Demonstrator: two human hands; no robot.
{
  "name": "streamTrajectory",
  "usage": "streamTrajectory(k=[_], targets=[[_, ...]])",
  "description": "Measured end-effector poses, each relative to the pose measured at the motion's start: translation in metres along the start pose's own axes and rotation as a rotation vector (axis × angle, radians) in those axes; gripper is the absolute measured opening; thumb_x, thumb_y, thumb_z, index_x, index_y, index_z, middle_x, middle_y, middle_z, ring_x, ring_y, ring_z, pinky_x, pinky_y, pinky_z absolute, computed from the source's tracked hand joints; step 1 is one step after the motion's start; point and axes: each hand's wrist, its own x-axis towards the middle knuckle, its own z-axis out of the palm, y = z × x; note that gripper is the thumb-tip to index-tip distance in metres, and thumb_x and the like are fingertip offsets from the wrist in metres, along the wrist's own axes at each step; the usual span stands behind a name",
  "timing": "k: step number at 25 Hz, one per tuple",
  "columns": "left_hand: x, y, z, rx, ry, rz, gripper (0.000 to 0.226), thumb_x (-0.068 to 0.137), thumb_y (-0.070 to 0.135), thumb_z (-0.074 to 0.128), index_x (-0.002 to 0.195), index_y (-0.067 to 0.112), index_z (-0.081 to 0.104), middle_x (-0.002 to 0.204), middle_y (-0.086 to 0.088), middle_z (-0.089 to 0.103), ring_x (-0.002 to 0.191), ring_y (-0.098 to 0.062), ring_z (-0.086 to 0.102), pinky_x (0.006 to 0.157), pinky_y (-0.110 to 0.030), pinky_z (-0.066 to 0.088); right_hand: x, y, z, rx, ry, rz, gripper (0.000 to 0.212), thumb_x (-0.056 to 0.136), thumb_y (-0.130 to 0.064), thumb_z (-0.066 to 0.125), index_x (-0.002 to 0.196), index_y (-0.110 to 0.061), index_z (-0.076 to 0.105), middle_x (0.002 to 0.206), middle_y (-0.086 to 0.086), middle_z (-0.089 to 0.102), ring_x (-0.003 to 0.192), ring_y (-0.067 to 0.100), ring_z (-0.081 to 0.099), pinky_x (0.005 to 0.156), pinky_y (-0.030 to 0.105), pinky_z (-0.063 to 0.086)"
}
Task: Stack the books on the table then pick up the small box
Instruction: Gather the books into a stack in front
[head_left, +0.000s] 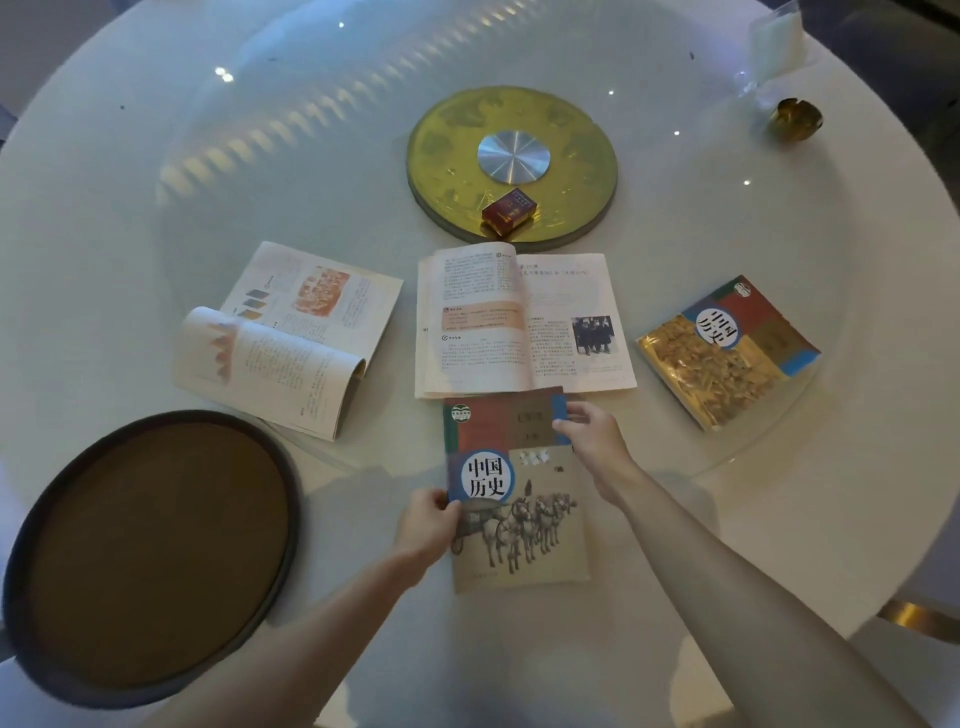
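A closed history book with a horse-chariot cover (530, 519) lies near me on the white round table (727, 545). My left hand (427, 525) grips its left edge, and my right hand (589, 436) holds its top right corner. Beyond it an open book (519, 322) lies flat. A second open book (291, 332) with a curled page sits to the left. A closed book with a gold and red cover (727, 348) lies at the right. The small dark red box (508, 212) rests on the gold disc (452, 150) at the table's centre.
A round dark tray with a brown inside (150, 551) sits at the near left. A glass turntable (311, 156) covers the table's middle. A small brass object (799, 118) and clear plastic wrapping (774, 47) lie at the far right.
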Motion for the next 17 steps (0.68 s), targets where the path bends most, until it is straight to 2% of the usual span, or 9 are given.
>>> streamTrajectory(k=[2,5,8,10,12,14,15,17], targets=[[0.007,0.005,-0.005,0.207,0.016,0.056,0.019,0.092,0.018,0.057,0.091,0.007,0.071,0.086,-0.008,0.076,0.074,-0.018,0.069,0.059,-0.029,0.05,0.008,0.0,-0.001,-0.071,-0.003,0.019,0.032,0.097,-0.019,0.066,0.128,-0.013,0.065,0.124,0.007,0.069,0.112,0.024,0.066,0.101,0.048,0.055],[0.016,0.011,-0.016,0.493,0.021,0.107,0.02,0.085,0.031,0.062,0.084,0.011,0.069,0.08,-0.006,0.071,0.074,-0.022,0.068,0.061,-0.033,0.051,0.015,0.004,-0.005,-0.163,0.011,0.014,0.038,0.099,-0.02,0.063,0.136,-0.01,0.062,0.133,0.007,0.067,0.118,0.023,0.063,0.103,0.043,0.053],[0.023,0.028,-0.03,0.661,0.164,0.202,0.031,0.084,0.044,0.065,0.101,0.02,0.058,0.092,0.0,0.064,0.084,-0.02,0.064,0.071,-0.034,0.054,0.025,-0.003,-0.016,-0.241,0.095,-0.001,0.04,0.1,-0.018,0.058,0.138,-0.007,0.056,0.13,0.008,0.063,0.11,0.02,0.058,0.091,0.034,0.047],[0.035,0.054,-0.038,0.478,0.215,0.236,0.039,0.086,0.042,0.069,0.113,0.016,0.057,0.103,-0.003,0.062,0.092,-0.019,0.061,0.077,-0.035,0.053,0.034,-0.015,-0.025,-0.267,0.189,-0.023,0.037,0.099,-0.017,0.056,0.134,-0.008,0.059,0.125,0.009,0.066,0.105,0.023,0.062,0.084,0.035,0.05],[0.056,0.083,-0.044,0.215,0.237,0.17,0.049,0.087,0.033,0.072,0.124,0.007,0.054,0.117,-0.009,0.059,0.106,-0.022,0.058,0.086,-0.036,0.051,0.048,-0.025,-0.035,-0.287,0.273,-0.06,0.04,0.098,-0.015,0.055,0.138,-0.009,0.059,0.134,0.01,0.065,0.115,0.027,0.064,0.09,0.036,0.053],[0.078,0.105,-0.048,0.104,0.29,0.092,0.065,0.085,0.031,0.074,0.137,0.003,0.047,0.133,-0.015,0.051,0.124,-0.03,0.051,0.101,-0.045,0.048,0.06,-0.036,-0.043,-0.323,0.292,-0.115,0.043,0.099,-0.012,0.054,0.142,-0.008,0.057,0.141,0.01,0.062,0.126,0.028,0.06,0.094,0.032,0.049],[0.088,0.114,-0.05,0.077,0.312,0.055,0.071,0.085,0.031,0.073,0.142,0.002,0.043,0.138,-0.017,0.047,0.129,-0.032,0.048,0.106,-0.048,0.045,0.065,-0.042,-0.047,-0.342,0.283,-0.125,0.044,0.099,-0.012,0.054,0.143,-0.009,0.056,0.141,0.01,0.062,0.125,0.029,0.06,0.092,0.031,0.049],[0.102,0.13,-0.052,-0.009,0.322,-0.007,0.073,0.084,0.031,0.073,0.143,0.002,0.04,0.141,-0.017,0.047,0.127,-0.033,0.05,0.104,-0.05,0.047,0.078,-0.051,-0.051,-0.323,0.241,-0.08,0.045,0.099,-0.014,0.056,0.143,-0.01,0.053,0.136,0.009,0.063,0.111,0.025,0.064,0.081,0.033,0.053]])
